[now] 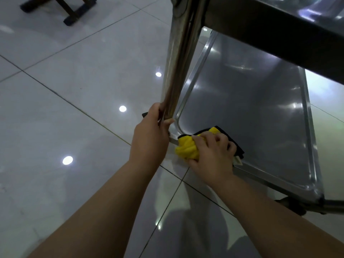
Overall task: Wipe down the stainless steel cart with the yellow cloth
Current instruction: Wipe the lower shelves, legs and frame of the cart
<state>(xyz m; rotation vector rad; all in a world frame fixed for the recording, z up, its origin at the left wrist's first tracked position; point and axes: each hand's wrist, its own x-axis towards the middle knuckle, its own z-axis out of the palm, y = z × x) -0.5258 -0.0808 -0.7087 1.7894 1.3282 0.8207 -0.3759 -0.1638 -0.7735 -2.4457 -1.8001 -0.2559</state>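
Observation:
The stainless steel cart's lower shelf fills the right half of the view, with an upper shelf above it. My left hand grips the cart's upright leg just above the shelf's near-left corner. My right hand holds the bunched yellow cloth, which has a black edge, and presses it on the shelf's front rim by that corner. Part of the cloth is hidden under my fingers.
Glossy white floor tiles spread to the left and below, reflecting ceiling lights. Dark wooden furniture feet stand at the top left. A cart caster shows under the shelf's near-right corner.

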